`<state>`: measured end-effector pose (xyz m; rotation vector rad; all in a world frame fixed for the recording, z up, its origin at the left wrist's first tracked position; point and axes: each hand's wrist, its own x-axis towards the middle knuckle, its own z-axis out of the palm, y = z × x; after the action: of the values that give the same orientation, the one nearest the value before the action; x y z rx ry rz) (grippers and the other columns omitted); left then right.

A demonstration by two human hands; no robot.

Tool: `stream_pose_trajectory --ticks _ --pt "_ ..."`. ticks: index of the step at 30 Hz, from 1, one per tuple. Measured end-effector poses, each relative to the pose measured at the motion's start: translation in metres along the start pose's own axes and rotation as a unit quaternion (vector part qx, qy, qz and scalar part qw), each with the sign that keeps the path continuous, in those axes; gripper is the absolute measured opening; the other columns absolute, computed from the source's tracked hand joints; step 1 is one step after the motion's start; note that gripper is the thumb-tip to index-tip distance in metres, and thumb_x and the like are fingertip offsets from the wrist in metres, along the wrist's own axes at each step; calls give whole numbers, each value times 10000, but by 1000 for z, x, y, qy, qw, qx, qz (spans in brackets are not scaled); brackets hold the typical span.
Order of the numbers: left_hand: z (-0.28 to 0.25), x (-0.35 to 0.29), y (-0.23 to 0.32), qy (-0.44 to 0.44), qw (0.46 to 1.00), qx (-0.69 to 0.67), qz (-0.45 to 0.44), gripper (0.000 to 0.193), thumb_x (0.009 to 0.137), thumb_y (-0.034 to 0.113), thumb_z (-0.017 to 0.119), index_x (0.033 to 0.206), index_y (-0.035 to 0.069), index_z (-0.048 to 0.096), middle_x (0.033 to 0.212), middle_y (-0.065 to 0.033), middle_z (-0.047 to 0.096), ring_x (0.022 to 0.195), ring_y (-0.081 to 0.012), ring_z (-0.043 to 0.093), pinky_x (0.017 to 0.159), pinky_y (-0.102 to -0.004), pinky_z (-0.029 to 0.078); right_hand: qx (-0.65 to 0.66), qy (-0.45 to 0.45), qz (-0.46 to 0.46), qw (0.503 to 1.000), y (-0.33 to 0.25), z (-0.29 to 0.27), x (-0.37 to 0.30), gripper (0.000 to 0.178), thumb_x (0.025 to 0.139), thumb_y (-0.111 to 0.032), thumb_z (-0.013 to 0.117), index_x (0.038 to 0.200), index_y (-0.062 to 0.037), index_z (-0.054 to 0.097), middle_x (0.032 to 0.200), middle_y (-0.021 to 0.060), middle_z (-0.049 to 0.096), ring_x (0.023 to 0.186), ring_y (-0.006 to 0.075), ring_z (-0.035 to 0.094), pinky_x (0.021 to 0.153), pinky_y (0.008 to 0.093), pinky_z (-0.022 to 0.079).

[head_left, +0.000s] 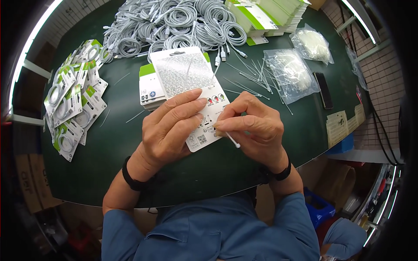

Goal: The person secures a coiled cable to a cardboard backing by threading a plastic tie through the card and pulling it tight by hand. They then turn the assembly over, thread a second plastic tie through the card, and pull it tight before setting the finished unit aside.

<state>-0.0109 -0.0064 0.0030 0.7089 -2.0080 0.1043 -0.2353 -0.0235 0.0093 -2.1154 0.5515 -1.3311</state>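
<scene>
Head view: left hand point(172, 126) holds a printed backing card point(178, 69) over mid-table; right hand point(254, 126) pinches a white cable tie point(234, 141) at its lower right edge, can't tell if threaded. Looks partway: carded cables point(74, 100) piled left, many loose cable coils point(178, 19) uncarded up top.

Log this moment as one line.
Left hand: holds printed card | Right hand: pinches white cable tie | Left side: packaged cables | Far side: coiled cables

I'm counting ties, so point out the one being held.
The white tie pinched in the right hand, near the lower right corner of the card; the other loose ties lie on the table.
</scene>
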Motion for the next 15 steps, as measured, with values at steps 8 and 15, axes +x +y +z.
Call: stream_pose_trajectory --ticks 8,15 --pt "-21 23 32 -7 997 47 60 172 739 35 766 857 -32 660 1022 -188 746 1011 -368 751 824 -406 639 47 -43 50 997 -30 -19 14 251 699 47 847 921 -51 786 865 76 710 750 162 617 598 267 439" --pt "-64 42 83 -91 987 127 30 234 759 43 799 959 20 679 1008 -163 765 977 -331 748 729 -373 609 96 -95 92 987 -70 -33 27 192 722 25 844 895 -27 778 841 90 705 752 153 635 609 264 459"
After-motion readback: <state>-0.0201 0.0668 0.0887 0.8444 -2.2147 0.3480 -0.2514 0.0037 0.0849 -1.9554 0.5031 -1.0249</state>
